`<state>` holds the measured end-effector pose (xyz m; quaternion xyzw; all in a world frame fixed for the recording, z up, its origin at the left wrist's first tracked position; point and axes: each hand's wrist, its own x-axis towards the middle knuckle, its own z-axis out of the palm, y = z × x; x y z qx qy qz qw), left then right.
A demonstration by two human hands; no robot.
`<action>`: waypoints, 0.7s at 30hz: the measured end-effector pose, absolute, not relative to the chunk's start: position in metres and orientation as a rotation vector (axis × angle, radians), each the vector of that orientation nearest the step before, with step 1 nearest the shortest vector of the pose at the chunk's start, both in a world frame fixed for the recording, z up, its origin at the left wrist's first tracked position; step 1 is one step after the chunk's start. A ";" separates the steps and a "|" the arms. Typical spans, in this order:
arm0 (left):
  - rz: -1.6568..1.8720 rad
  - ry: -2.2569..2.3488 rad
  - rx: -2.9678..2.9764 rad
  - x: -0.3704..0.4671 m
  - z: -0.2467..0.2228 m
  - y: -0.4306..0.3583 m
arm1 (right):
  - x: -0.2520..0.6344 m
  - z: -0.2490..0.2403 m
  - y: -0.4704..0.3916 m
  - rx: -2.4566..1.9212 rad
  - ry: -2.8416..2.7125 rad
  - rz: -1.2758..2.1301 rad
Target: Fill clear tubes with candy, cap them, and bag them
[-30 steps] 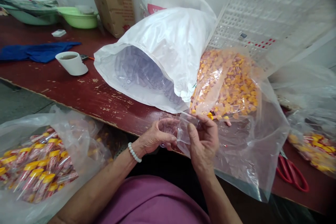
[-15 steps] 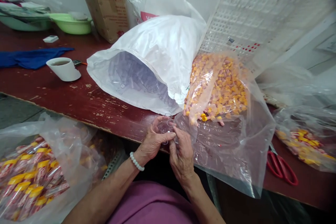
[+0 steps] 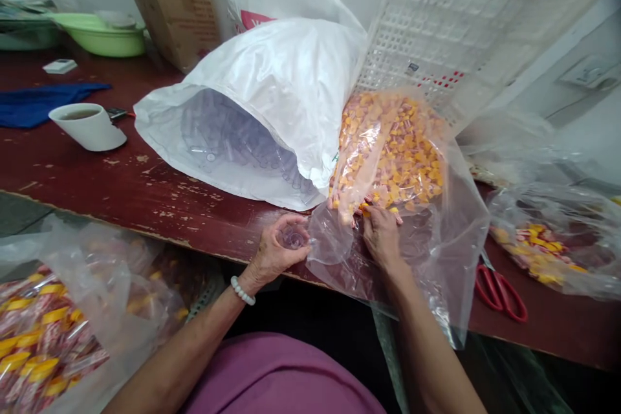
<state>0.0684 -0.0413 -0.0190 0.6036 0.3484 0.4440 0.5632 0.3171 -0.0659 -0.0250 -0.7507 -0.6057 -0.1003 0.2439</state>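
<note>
My left hand (image 3: 279, 247), a pale bead bracelet at its wrist, is curled round clear plastic tubes (image 3: 293, 237) near the table's front edge. Their number is hard to make out. To the right, my right hand (image 3: 382, 233) reaches into the mouth of a clear bag (image 3: 392, 149) full of orange-yellow caps with pink and white pieces. Its fingertips touch a few of these at the opening; whether they grip one is hidden. Behind my left hand lies a white sack (image 3: 286, 90), its open mouth showing many clear tubes (image 3: 233, 136).
A white cup (image 3: 90, 132) with dark liquid stands at the left. Red scissors (image 3: 502, 291) lie at the right, beside another clear bag (image 3: 548, 246). Filled yellow-capped tubes (image 3: 43, 336) lie in a bag at lower left. A white plastic basket (image 3: 451, 19) leans behind.
My right hand has left the tubes at my left hand and moved right to the pieces at the bag's mouth. My left hand keeps the tubes. The view has shifted slightly.
</note>
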 end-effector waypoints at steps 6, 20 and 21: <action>0.968 0.802 1.415 0.064 -0.013 -0.046 | 0.319 -0.026 -0.032 -2.151 -1.863 -0.189; 0.869 0.901 1.177 0.061 -0.016 -0.047 | 0.320 -0.032 -0.077 -2.113 -1.531 -0.094; 0.867 0.906 1.177 0.061 -0.017 -0.047 | 0.316 -0.032 -0.083 -2.050 -1.456 -0.037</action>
